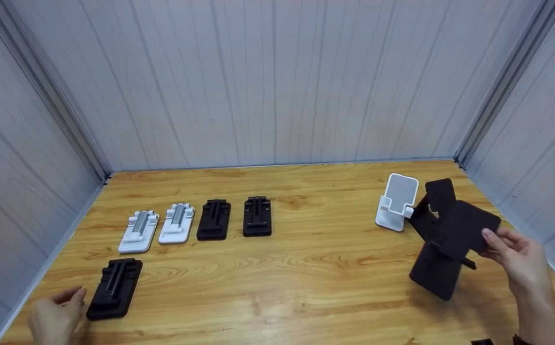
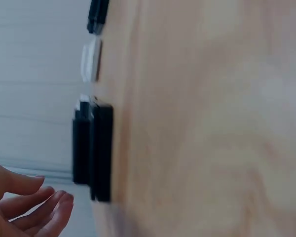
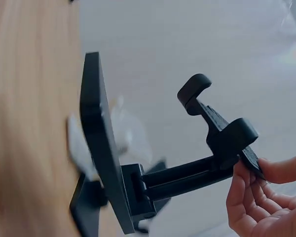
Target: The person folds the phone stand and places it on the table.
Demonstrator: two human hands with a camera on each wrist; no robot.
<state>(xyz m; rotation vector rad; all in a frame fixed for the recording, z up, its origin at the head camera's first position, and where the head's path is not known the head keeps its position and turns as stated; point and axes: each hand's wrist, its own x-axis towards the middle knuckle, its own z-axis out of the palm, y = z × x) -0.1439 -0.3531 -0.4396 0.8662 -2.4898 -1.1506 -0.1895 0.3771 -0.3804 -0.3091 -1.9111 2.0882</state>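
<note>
My right hand (image 1: 522, 258) pinches an unfolded black phone stand (image 1: 469, 227) by the edge of its upper plate. The stand is tilted and lifted off the table, its base hanging below. In the right wrist view, thumb and fingers grip the plate beyond the hinged arm (image 3: 187, 176). Low at the left, my left hand (image 1: 57, 314) has loosely bent fingers and holds nothing. It is beside a folded black phone stand (image 1: 114, 289) lying on the table; in the left wrist view a small gap separates the fingertips from that stand (image 2: 102, 153).
Behind the held stand, another unfolded black stand (image 1: 440, 194) is partly hidden, next to an unfolded white one (image 1: 401, 191). Farther back at left lie two folded white stands (image 1: 138, 232) and two folded black ones (image 1: 214, 220). Panelled walls (image 1: 277, 86) enclose the wooden table (image 1: 306, 287).
</note>
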